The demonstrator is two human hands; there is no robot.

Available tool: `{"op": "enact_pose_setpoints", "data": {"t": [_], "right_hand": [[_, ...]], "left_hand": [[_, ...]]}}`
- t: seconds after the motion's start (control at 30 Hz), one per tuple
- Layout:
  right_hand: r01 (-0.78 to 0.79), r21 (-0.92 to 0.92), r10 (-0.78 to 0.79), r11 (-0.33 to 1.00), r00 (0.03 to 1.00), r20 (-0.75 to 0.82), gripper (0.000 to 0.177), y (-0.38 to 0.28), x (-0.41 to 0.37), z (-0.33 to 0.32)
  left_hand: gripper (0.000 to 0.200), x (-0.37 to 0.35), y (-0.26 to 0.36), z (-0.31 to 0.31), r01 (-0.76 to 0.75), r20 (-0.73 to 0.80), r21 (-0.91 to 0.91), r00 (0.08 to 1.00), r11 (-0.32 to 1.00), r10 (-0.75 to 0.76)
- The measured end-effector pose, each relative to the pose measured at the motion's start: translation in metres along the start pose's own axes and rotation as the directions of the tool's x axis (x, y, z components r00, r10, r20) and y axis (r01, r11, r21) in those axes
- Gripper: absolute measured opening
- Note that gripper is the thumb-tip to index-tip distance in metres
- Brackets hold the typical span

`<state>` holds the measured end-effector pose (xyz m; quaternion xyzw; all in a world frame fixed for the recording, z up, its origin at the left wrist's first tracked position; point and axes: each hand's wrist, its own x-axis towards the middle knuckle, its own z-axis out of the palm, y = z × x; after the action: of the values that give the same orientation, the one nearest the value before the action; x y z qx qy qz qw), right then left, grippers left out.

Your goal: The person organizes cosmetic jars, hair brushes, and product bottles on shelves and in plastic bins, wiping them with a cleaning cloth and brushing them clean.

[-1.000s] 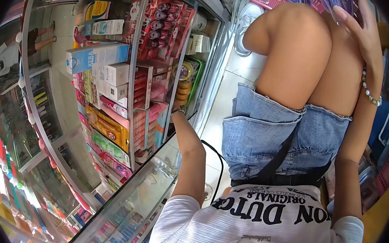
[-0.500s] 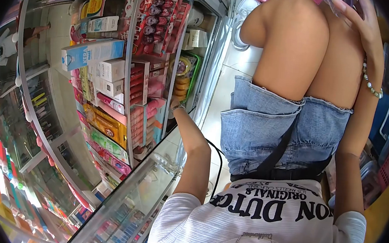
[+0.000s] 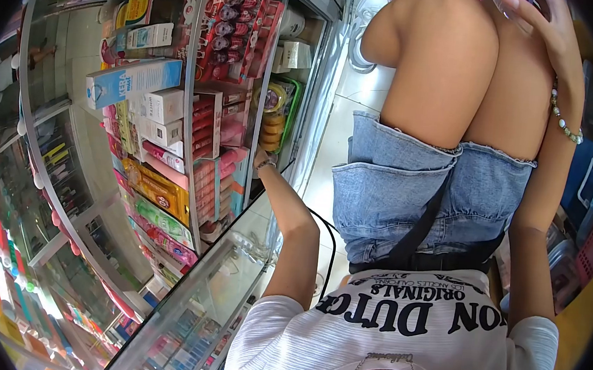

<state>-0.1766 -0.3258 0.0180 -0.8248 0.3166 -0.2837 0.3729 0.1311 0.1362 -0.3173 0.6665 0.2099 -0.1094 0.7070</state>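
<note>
My left hand (image 3: 262, 159) reaches into the glass display cabinet at the lower end of a green-rimmed tray (image 3: 295, 104). Its fingers are mostly hidden among the goods. Beside it in the tray are yellow-brown rolls (image 3: 272, 130) that look like tape. Pink packs (image 3: 224, 168) lie just to its left. At the top right edge, my right hand (image 3: 547, 20) is closed on a shiny purple, partly clear item (image 3: 511, 8) above my thigh. The frame cuts this item off, and its kind cannot be made out.
Shelves hold a blue-white KERA box (image 3: 132, 82), small white boxes (image 3: 162, 106), a red card of dark round items (image 3: 229, 31) and orange packs (image 3: 158, 190). A glass counter (image 3: 186, 316) stands at lower left. A black cable (image 3: 334, 241) loops by my left arm. A blue container (image 3: 586, 175) stands right.
The view has shifted slightly, so the cabinet and its goods sit a little further left. My right hand and the purple item are slightly higher. My left hand stays in the cabinet.
</note>
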Motion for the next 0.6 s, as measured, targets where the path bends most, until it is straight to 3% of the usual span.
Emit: {"op": "enact_pose_setpoints", "data": {"t": [0.3, 0.4, 0.6], "right_hand": [[0.048, -0.048, -0.048, 0.998, 0.999, -0.006, 0.058, 0.0054, 0.0012, -0.0016], [-0.016, 0.009, 0.016, 1.000, 1.000, 0.002, 0.058, 0.0001, 0.0000, -0.0006], [0.003, 0.034, -0.004, 0.999, 1.000, 0.005, 0.058, 0.0013, 0.0021, 0.0022]], "left_hand": [[0.032, 0.0004, -0.0014, 0.0070, -0.047, -0.005, 0.070, 0.999, 0.996, 0.047], [0.032, -0.0022, 0.0002, 0.0036, -0.064, -0.010, 0.095, 0.998, 0.993, 0.065], [0.032, -0.0003, 0.0029, 0.0085, -0.103, -0.002, 0.137, 0.995, 0.985, 0.104]]}}
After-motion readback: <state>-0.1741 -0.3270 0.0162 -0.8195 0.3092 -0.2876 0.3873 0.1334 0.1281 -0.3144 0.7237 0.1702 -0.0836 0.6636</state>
